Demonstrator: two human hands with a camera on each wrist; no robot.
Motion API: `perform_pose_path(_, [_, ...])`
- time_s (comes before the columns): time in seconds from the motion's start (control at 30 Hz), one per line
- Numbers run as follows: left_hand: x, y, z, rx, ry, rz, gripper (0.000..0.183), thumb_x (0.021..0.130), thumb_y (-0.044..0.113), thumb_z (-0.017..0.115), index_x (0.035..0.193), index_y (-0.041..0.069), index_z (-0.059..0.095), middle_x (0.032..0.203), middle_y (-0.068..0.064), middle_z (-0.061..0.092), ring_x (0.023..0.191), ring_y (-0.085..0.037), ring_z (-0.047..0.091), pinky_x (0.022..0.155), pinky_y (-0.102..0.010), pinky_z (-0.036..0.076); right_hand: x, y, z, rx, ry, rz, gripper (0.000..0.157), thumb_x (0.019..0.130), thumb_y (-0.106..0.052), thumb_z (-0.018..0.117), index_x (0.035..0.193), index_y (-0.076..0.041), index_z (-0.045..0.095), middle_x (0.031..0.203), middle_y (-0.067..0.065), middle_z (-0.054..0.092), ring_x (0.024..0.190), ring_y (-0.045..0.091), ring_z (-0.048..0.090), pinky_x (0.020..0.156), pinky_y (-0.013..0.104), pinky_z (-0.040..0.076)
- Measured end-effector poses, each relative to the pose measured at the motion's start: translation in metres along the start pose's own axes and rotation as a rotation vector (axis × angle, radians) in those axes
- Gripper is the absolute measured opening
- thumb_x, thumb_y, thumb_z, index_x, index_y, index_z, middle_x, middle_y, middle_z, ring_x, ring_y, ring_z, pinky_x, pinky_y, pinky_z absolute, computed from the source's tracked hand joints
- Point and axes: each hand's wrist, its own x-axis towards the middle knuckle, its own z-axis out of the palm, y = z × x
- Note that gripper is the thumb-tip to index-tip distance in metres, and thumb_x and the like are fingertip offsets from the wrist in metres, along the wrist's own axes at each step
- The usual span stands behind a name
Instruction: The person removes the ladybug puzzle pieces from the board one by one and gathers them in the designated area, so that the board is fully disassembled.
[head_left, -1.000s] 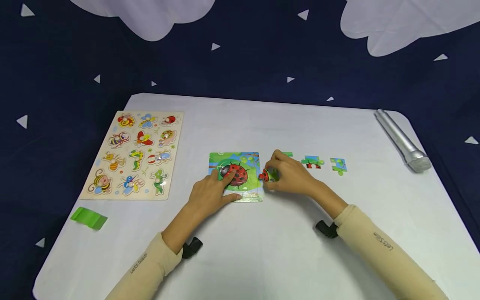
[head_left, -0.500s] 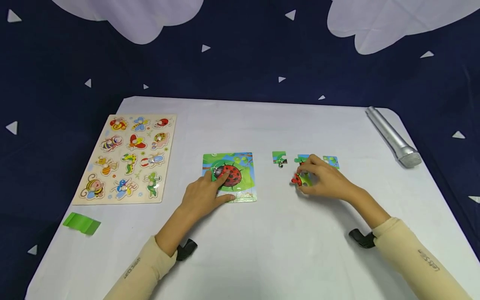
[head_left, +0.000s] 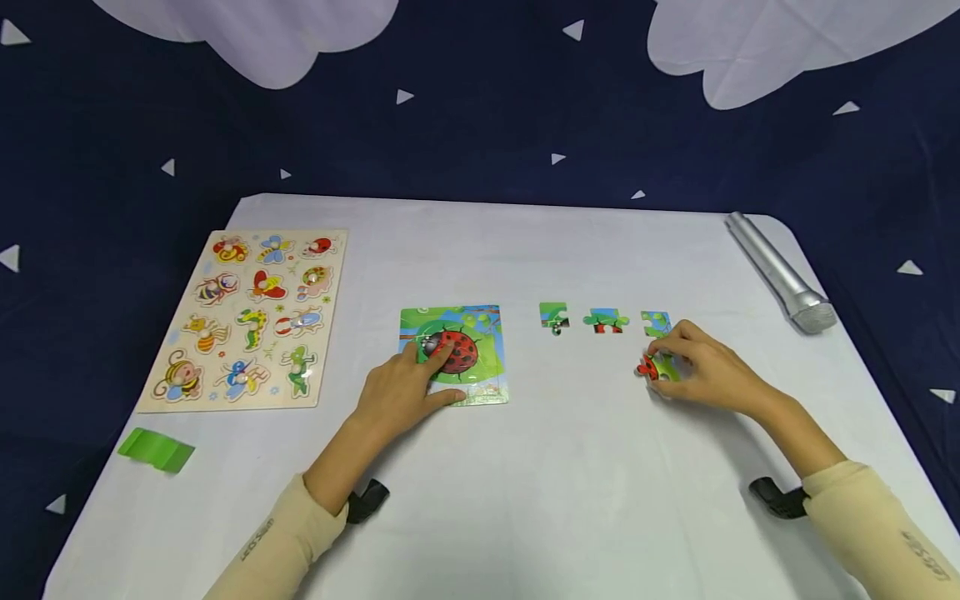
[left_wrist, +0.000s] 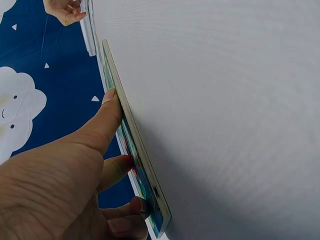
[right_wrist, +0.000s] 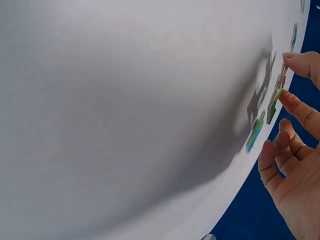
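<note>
A square ladybug jigsaw puzzle (head_left: pixel 486 358) lies mid-table in the head view. My left hand (head_left: pixel 393 392) rests on it, fingers extended over the picture and thumb along the near edge; the left wrist view shows the fingertips at the board's side (left_wrist: pixel 125 110). My right hand (head_left: pixel 708 373) pinches a red-and-green puzzle piece (head_left: pixel 664 367) between thumb and index finger. In the right wrist view that piece (right_wrist: pixel 273 103) is tilted above the table, its shadow beneath. Behind it lie a green piece (head_left: pixel 554 313), a middle piece (head_left: pixel 606 319) and a corner piece (head_left: pixel 655 322).
A wooden peg puzzle (head_left: pixel 266 401) with several insects lies at the left. In front of it is a green strip (head_left: pixel 156 450). A silver microphone (head_left: pixel 780 273) lies at the back right. The white table (head_left: pixel 525 508) meets a dark blue backdrop (head_left: pixel 480 125).
My right hand has carried the pinched piece rightward, from beside the ladybug puzzle to in front of the corner piece. The loose pieces it covered now show. The left hand stays on the puzzle.
</note>
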Motion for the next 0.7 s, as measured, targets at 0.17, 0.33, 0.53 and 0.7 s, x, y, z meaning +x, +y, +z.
perform_pose_path(0.17, [0.0, 0.0, 0.0, 0.003, 0.008, 0.006, 0.076, 0.083, 0.066, 0.065, 0.144, 0.021, 0.054, 0.116, -0.025, 0.059, 0.073, -0.03, 0.061, 0.054, -0.041, 0.049, -0.004, 0.01, -0.002, -0.016, 0.002, 0.003, 0.035, 0.074, -0.025, 0.087, 0.106, -0.018, 0.073, 0.097, -0.004, 0.05, 0.08, 0.01, 0.042, 0.065, 0.028, 0.036])
perform_pose_path(0.33, [-0.001, -0.001, 0.001, 0.003, 0.009, 0.009, 0.076, 0.083, 0.066, 0.066, 0.144, 0.022, 0.054, 0.112, -0.024, 0.059, 0.069, -0.027, 0.058, 0.052, -0.039, 0.046, -0.005, 0.014, -0.004, -0.022, -0.014, 0.024, 0.037, 0.073, -0.023, 0.087, 0.107, -0.015, 0.074, 0.097, -0.002, 0.052, 0.08, 0.012, 0.042, 0.066, 0.028, 0.037])
perform_pose_path(0.53, [-0.001, -0.002, 0.001, 0.009, 0.022, 0.016, 0.076, 0.083, 0.066, 0.066, 0.143, 0.021, 0.055, 0.106, -0.022, 0.06, 0.066, -0.025, 0.055, 0.051, -0.038, 0.045, -0.005, 0.016, -0.003, -0.028, -0.017, 0.032, 0.039, 0.073, -0.024, 0.087, 0.109, -0.016, 0.073, 0.098, -0.002, 0.052, 0.08, 0.012, 0.043, 0.067, 0.029, 0.038])
perform_pose_path(0.7, [-0.001, -0.002, 0.002, 0.02, 0.028, 0.018, 0.077, 0.083, 0.066, 0.066, 0.143, 0.02, 0.055, 0.108, -0.022, 0.061, 0.069, -0.027, 0.057, 0.052, -0.04, 0.047, -0.001, 0.008, -0.002, -0.016, -0.009, 0.01, 0.046, 0.073, -0.027, 0.088, 0.115, -0.015, 0.072, 0.096, -0.001, 0.05, 0.079, 0.012, 0.043, 0.065, 0.028, 0.037])
